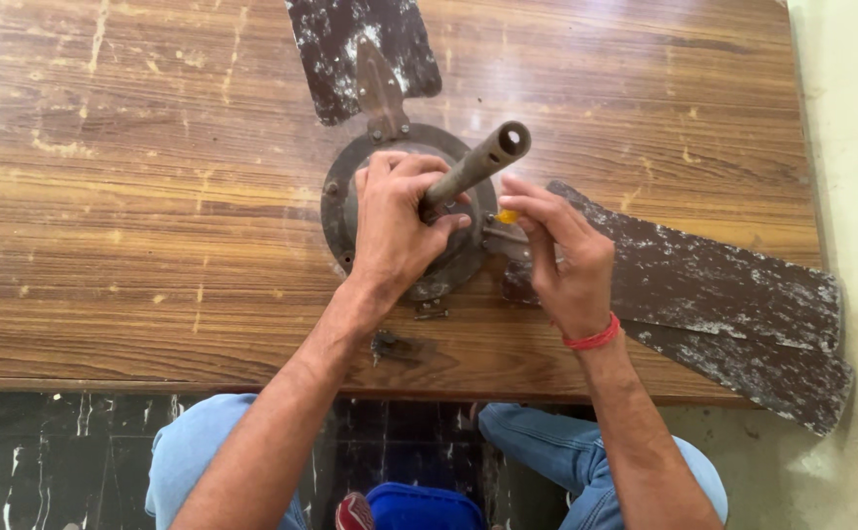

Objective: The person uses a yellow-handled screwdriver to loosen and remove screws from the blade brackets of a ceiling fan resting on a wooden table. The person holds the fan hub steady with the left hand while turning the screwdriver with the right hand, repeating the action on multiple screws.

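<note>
A worn wooden table (125, 196) with pale scratches fills most of the view, and beyond its near edge, at the bottom left, a dark marbled floor (46, 451) shows past a knee in light blue jeans (188, 447). Toward the middle of the table lies an old ceiling fan, its round rusty motor housing (340, 201) flat on the wood with a metal rod (473, 165) standing up out of the centre toward the camera, its open end uppermost. One flaking dark blade (350, 49) runs from the housing to the far edge. The left hand (394, 221) rests on top of the housing with its fingers curled shut around the base of the rod, clamped on it. Just below the housing a small metal bracket (431, 310) lies on the table, and nearer the edge a darker metal piece (391, 345) lies apart from it. Right of the rod, the right hand (566, 260) has thumb and fingers pinched together at the rim of the housing, where a small yellow piece (507, 216) shows at the fingertips; what exactly it grips is hidden. A red thread band (594, 340) circles that wrist. Under and beyond this hand two more blades (733, 304), speckled and peeling, lie overlapping and reach past the table's right edge toward a pale wall (856, 147).
</note>
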